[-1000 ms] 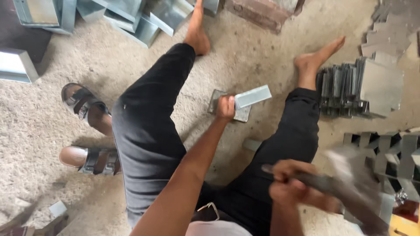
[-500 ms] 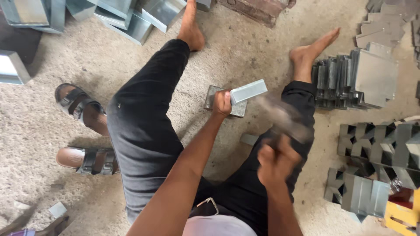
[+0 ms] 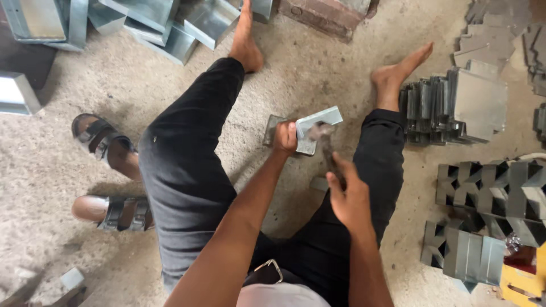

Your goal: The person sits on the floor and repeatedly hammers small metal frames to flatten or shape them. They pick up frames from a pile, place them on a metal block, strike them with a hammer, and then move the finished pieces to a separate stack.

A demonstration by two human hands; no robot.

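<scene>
Your left hand [image 3: 284,138] is clenched around a small folded piece of grey galvanised sheet metal [image 3: 318,122], pinning it against a flat dark metal block [image 3: 274,128] on the sandy concrete floor [image 3: 68,170] between your spread legs. Your right hand [image 3: 348,196] grasps the handle of a dark metal hammer [image 3: 325,142], whose blurred head sits right on the folded piece, just right of your left fingers. Beyond your right hand, a stack of bent grey sheet-metal brackets [image 3: 455,108] stands past your right foot.
</scene>
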